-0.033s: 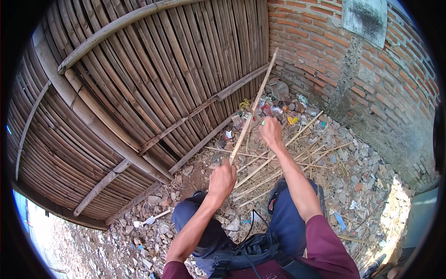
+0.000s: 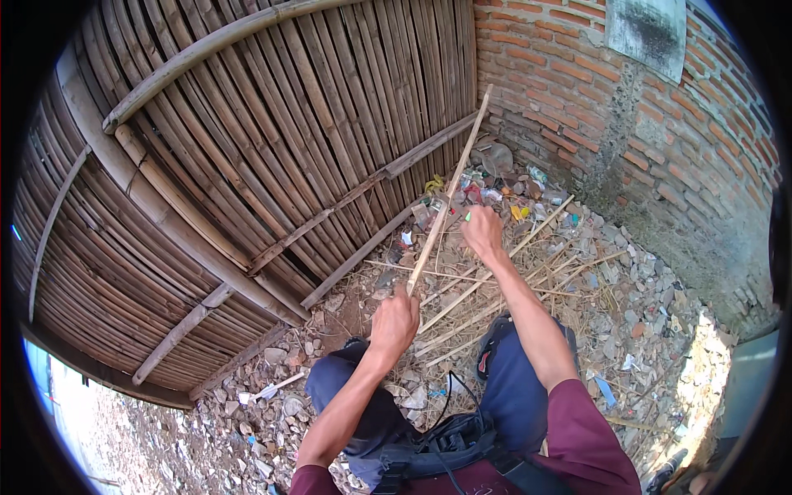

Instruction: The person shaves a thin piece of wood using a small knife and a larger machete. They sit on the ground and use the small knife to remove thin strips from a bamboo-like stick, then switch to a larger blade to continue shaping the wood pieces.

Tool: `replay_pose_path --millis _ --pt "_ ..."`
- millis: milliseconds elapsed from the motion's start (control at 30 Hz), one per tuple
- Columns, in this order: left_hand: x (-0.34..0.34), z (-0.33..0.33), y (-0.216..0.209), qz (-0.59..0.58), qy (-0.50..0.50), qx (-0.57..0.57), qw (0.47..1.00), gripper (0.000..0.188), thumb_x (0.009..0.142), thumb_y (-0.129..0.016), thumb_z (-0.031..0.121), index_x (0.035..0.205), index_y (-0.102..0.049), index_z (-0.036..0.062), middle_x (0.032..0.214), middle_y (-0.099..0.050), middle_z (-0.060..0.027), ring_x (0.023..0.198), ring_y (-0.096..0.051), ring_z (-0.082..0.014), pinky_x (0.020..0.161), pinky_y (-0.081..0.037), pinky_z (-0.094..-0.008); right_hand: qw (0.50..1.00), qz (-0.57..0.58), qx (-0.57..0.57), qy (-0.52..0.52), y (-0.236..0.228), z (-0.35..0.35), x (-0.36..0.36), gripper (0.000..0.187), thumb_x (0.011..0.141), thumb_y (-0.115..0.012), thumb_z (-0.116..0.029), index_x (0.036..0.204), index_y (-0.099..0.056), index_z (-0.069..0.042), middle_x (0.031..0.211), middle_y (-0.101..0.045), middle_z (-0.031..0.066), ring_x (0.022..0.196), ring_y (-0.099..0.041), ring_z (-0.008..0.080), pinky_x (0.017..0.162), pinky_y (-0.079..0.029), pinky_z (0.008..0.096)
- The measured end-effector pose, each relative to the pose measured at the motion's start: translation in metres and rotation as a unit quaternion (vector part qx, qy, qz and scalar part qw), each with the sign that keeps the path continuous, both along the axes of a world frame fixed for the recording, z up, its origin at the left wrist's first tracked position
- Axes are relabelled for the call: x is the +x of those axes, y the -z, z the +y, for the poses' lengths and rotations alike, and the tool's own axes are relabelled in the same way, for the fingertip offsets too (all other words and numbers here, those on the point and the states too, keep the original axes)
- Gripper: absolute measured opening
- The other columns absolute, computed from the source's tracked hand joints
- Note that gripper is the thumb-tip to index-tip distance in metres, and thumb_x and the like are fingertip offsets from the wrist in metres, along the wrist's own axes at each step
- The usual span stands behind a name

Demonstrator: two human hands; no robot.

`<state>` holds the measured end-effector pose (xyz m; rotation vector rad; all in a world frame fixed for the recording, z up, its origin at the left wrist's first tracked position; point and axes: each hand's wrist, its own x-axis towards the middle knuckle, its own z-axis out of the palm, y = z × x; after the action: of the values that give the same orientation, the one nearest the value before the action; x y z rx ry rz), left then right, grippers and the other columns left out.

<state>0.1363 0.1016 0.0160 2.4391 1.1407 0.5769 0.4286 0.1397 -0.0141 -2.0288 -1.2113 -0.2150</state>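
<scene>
Clock centred on the left hand (image 2: pixel 394 320). That hand is clenched round the lower end of a pale split-bamboo strip (image 2: pixel 445 202); strip runs out to 1 o'clock. Right hand (image 2: pixel 483 229) at 1-2, fingers curled into a fist just beside the strip. Green bit (image 2: pixel 468 217) shows at its 10 o'clock edge; can't tell what it's pinching.

Risks, my read: one-end grip on a long piece, so the tip could swing and snag the bamboo-slat wall (image 2: pixel 330 107) at 11 or scrape the brick wall (image 2: pixel 561 99) at 1; can't tell if it touches either. Split edges could splinter into skin. Loose rubble could roll underfoot.

Materials: strip slim, flattish, near straight. Slats brown, weathered, ribbed. Bricks orange, rough-jointed. Rubble (image 2: pixel 643 330) grey, angular. More thin strips (image 2: pixel 540 225) criss-cross at 2.
</scene>
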Motion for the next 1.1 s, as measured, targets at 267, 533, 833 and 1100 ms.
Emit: replay_pose_path --millis 267,533,833,1100 --pt "-0.026 -0.024 0.0 -0.003 -0.014 -0.008 1.0 0.025 0.099 -0.053 0.019 0.096 -0.053 -0.0058 0.072 -0.064 -0.0347 0.073 -0.065 -0.0552 0.071 -0.053 -0.0621 0.999 -0.037 0.004 -0.016 -0.003 -0.011 -0.016 0.013 0.074 -0.062 -0.006 0.075 -0.074 0.0 0.072 -0.069 0.027 0.07 -0.07 0.045 0.066 -0.057 0.0528" --pt "-0.058 -0.062 0.004 0.041 0.002 0.024 0.999 0.022 0.099 -0.055 0.018 0.095 -0.049 -0.0035 0.067 -0.064 -0.0308 0.064 -0.066 -0.0501 0.061 -0.054 -0.0596 0.999 0.001 0.022 0.034 -0.004 -0.018 0.02 0.012 0.075 -0.064 -0.007 0.076 -0.074 -0.001 0.072 -0.069 0.0265 0.071 -0.071 0.0451 0.067 -0.057 0.0532" --pt "-0.103 -0.112 0.002 0.085 -0.012 -0.049 0.995 0.018 0.096 -0.055 0.017 0.097 -0.049 -0.0004 0.069 -0.063 -0.031 0.07 -0.064 -0.0531 0.067 -0.051 -0.0626 0.994 0.008 0.029 0.103 -0.012 -0.042 0.061 0.02 0.079 -0.067 -0.014 0.09 -0.077 -0.001 0.085 -0.072 0.0266 0.081 -0.072 0.0448 0.073 -0.057 0.0534" --pt "-0.141 -0.092 0.013 -0.082 0.051 -0.264 0.96 0.027 0.104 -0.051 0.023 0.087 -0.053 0.0024 0.06 -0.057 -0.0146 0.05 -0.056 -0.0317 0.048 -0.042 -0.0428 0.971 0.116 -0.074 0.194 0.041 -0.052 0.114 0.033 0.085 -0.057 -0.02 0.105 -0.075 -0.002 0.104 -0.073 0.0276 0.1 -0.07 0.046 0.089 -0.056 0.0536"
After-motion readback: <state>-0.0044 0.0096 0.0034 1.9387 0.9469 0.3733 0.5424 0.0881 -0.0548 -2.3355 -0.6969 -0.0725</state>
